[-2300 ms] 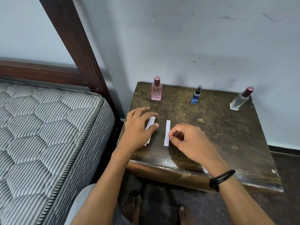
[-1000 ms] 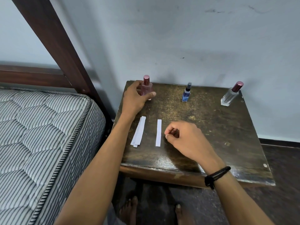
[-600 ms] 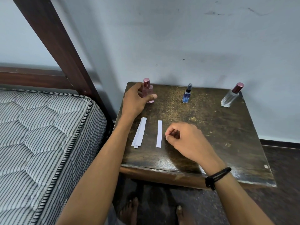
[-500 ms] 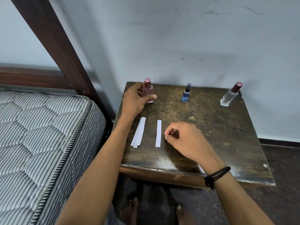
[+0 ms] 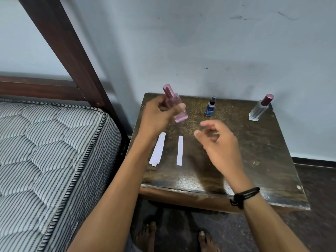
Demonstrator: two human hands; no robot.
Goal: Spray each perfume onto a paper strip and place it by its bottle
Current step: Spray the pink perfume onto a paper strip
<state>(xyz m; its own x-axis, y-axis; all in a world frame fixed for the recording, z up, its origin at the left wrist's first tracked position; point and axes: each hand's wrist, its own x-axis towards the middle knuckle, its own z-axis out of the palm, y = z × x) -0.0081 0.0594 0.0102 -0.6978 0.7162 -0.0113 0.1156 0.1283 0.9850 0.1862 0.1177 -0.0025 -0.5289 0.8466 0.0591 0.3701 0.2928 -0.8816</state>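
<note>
My left hand (image 5: pixel 160 115) grips the pink perfume bottle (image 5: pixel 175 104), lifted off the dark wooden table (image 5: pixel 254 160) and tilted with its cap up and to the left. My right hand (image 5: pixel 218 142) hovers above the table's middle, fingers apart and empty, slightly blurred. A single white paper strip (image 5: pixel 180 150) lies flat just left of my right hand. A small stack of strips (image 5: pixel 158 149) lies further left, partly under my left wrist. The small blue bottle (image 5: pixel 211 106) and the clear bottle with a dark red cap (image 5: pixel 260 108) stand along the back edge.
A striped mattress (image 5: pixel 45 160) in a dark wooden bed frame (image 5: pixel 69 51) sits directly left of the table. A pale wall rises behind the table. Bare feet (image 5: pixel 174 239) stand on the dark floor under the table's front edge.
My left hand has lifted the pink bottle off the table and tilted it. My right hand has risen from beside the single strip and opened its fingers.
</note>
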